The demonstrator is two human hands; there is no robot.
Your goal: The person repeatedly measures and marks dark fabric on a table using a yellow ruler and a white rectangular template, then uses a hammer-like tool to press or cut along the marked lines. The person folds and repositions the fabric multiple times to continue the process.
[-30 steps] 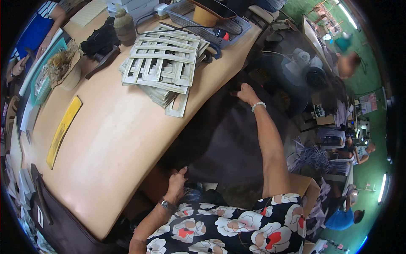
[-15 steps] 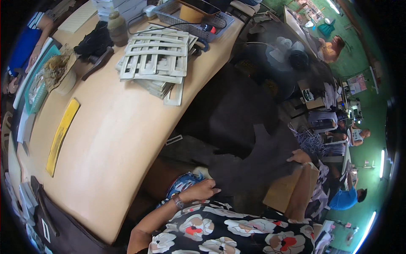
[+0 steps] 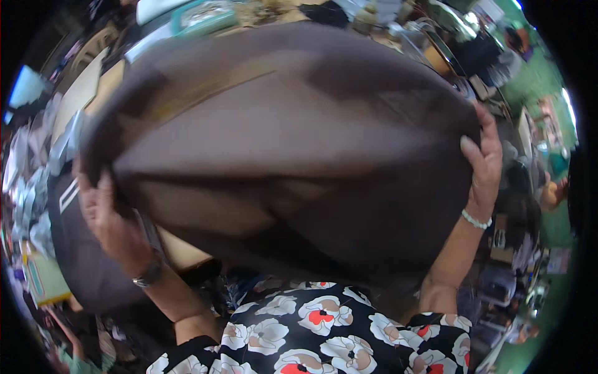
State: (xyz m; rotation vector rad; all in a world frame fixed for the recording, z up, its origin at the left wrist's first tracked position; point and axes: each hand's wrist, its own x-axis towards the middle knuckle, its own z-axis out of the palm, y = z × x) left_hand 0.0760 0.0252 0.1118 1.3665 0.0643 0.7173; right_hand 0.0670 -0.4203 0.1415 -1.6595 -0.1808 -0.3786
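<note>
A wide sheet of dark brown, thin, partly see-through fabric (image 3: 280,143) is spread in the air before me, over the table. My left hand (image 3: 112,221) grips its left edge, somewhat smeared by motion. My right hand (image 3: 483,159) pinches its right edge, with the thumb in front. The sheet bulges upward in the middle and sags in folds toward me. Most of the tabletop lies hidden behind it. A yellowish long strip shows faintly through the cloth.
Beyond the sheet sit a teal basket (image 3: 205,17), a black cloth (image 3: 325,14) and a brownish bottle (image 3: 365,19). Another dark brown piece (image 3: 93,255) hangs at the left, a white frame on it. Crumpled pale plastic (image 3: 34,193) lies farther left. A person's arm (image 3: 65,330) shows lower left.
Both hands have risen and spread apart, lifting the brown fabric from beside the table up over it. My view has turned toward the table.
</note>
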